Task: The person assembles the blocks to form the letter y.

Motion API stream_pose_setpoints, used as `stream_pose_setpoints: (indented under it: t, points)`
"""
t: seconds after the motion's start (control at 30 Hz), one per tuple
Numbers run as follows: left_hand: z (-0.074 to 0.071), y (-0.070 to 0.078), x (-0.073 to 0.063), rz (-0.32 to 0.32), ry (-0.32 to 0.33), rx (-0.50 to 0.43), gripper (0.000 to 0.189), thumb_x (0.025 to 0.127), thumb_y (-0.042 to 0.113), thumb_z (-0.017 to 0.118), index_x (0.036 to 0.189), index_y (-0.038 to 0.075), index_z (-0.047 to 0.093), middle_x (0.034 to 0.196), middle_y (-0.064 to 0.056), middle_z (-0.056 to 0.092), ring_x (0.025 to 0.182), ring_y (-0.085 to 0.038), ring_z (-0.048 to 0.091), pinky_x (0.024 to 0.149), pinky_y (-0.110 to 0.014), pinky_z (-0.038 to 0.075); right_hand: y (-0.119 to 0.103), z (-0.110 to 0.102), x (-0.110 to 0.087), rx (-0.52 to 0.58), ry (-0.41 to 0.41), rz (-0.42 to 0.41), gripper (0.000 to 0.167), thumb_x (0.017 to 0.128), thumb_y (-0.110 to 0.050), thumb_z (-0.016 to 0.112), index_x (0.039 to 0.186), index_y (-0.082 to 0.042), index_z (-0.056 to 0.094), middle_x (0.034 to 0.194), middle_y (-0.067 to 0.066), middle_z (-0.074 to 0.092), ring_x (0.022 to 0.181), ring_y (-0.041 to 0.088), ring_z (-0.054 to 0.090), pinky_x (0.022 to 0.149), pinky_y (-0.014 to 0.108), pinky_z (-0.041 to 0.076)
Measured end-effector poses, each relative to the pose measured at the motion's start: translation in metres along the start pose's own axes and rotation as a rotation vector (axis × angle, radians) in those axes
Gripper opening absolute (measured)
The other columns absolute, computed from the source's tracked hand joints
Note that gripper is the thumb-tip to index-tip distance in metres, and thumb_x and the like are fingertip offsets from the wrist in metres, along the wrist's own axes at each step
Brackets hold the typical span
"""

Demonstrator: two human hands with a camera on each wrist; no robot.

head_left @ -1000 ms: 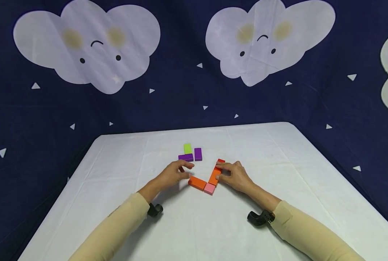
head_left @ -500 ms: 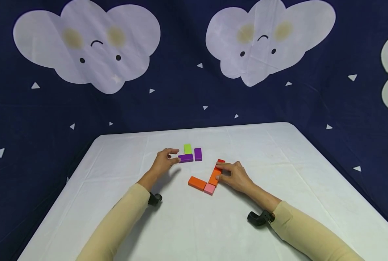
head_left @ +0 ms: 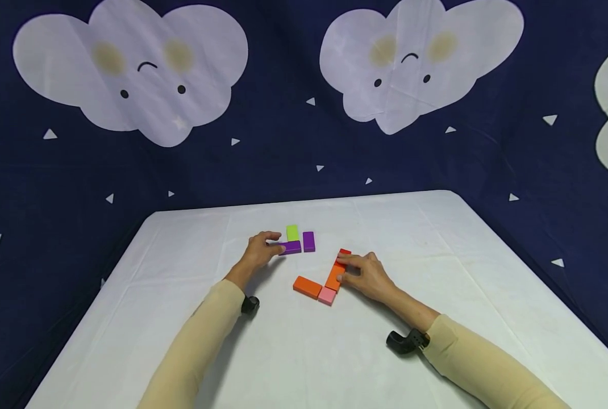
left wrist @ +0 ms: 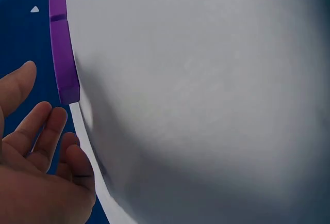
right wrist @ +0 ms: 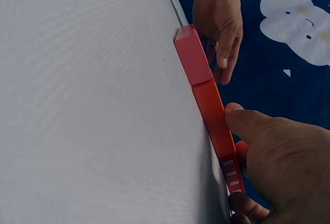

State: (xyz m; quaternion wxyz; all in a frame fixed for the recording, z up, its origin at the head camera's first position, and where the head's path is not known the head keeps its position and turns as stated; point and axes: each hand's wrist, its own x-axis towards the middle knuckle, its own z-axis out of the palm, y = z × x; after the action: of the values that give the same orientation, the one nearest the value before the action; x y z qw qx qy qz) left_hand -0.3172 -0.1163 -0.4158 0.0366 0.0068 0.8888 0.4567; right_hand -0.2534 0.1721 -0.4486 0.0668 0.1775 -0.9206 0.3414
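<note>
In the head view, my left hand (head_left: 260, 250) is at the left end of a lying purple block (head_left: 292, 247), its thumb overlapping that end. The left wrist view shows thumb and fingers spread apart, fingertips just short of the purple block (left wrist: 64, 61). My right hand (head_left: 369, 275) holds an orange block (head_left: 334, 278), thumb against its side and index finger reaching over by a red block (head_left: 345, 251). A pink block (head_left: 327, 296) meets this orange block's near end, and another orange block (head_left: 307, 287) extends leftward from the pink one.
Behind the lying purple block is a lime green block (head_left: 292, 233), with a second purple block (head_left: 309, 242) to its right. A white cloth covers the table (head_left: 411, 227). Dark blue fabric (head_left: 278, 170) with clouds hangs behind it.
My left hand has left the left orange block and moved back and left to the lying purple block, then crept slightly closer to it. The right hand stays in place.
</note>
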Motion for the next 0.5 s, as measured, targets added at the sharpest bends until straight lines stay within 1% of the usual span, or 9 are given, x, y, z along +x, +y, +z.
stream_pose_setpoints:
  t: [0.17, 0.27, 0.37, 0.4, 0.5]
  points:
    - [-0.0004, -0.0013, 0.0025, -0.042, -0.024, -0.001, 0.043, 0.085, 0.012, 0.067, 0.127, 0.009, 0.058, 0.134, -0.014, 0.051, 0.122, -0.03, 0.042, 0.101, -0.043, 0.037, -0.0011, 0.0003, -0.0005, 0.003, 0.003, -0.005, 0.047, 0.077, -0.034, 0.075, 0.121, -0.021, 0.066, 0.128, 0.005, 0.063, 0.083, 0.016, 0.04, 0.071, 0.027, 0.031]
    - [-0.0008, -0.0033, 0.004, -0.054, -0.056, -0.012, 0.042, 0.085, 0.009, 0.066, 0.127, 0.009, 0.059, 0.135, -0.014, 0.051, 0.124, -0.031, 0.044, 0.105, -0.044, 0.036, -0.0009, 0.0008, -0.001, -0.001, -0.003, 0.005, 0.046, 0.078, -0.035, 0.075, 0.121, -0.022, 0.065, 0.129, 0.004, 0.062, 0.083, 0.016, 0.039, 0.07, 0.026, 0.031]
    - [-0.0006, -0.0057, 0.0056, -0.046, -0.072, -0.015, 0.041, 0.084, 0.007, 0.066, 0.124, 0.009, 0.061, 0.132, -0.013, 0.055, 0.121, -0.029, 0.049, 0.104, -0.042, 0.037, -0.0008, 0.0006, -0.0009, -0.002, -0.003, 0.007, 0.046, 0.078, -0.035, 0.075, 0.121, -0.022, 0.065, 0.129, 0.003, 0.062, 0.082, 0.016, 0.039, 0.07, 0.026, 0.031]
    - [-0.0004, -0.0061, 0.0054, -0.028, -0.065, -0.009, 0.04, 0.082, 0.007, 0.068, 0.122, 0.009, 0.062, 0.128, -0.013, 0.058, 0.115, -0.028, 0.053, 0.1, -0.039, 0.04, -0.0009, 0.0004, -0.0009, -0.003, -0.003, 0.005, 0.046, 0.078, -0.035, 0.074, 0.121, -0.022, 0.065, 0.129, 0.003, 0.062, 0.082, 0.016, 0.039, 0.07, 0.026, 0.031]
    - [-0.0002, -0.0071, 0.0061, -0.016, -0.064, -0.002, 0.039, 0.082, 0.006, 0.068, 0.12, 0.009, 0.063, 0.123, -0.013, 0.06, 0.11, -0.026, 0.055, 0.095, -0.037, 0.042, -0.0015, -0.0003, -0.0005, -0.004, -0.002, 0.001, 0.046, 0.078, -0.034, 0.075, 0.121, -0.022, 0.065, 0.129, 0.002, 0.062, 0.082, 0.016, 0.039, 0.07, 0.026, 0.031]
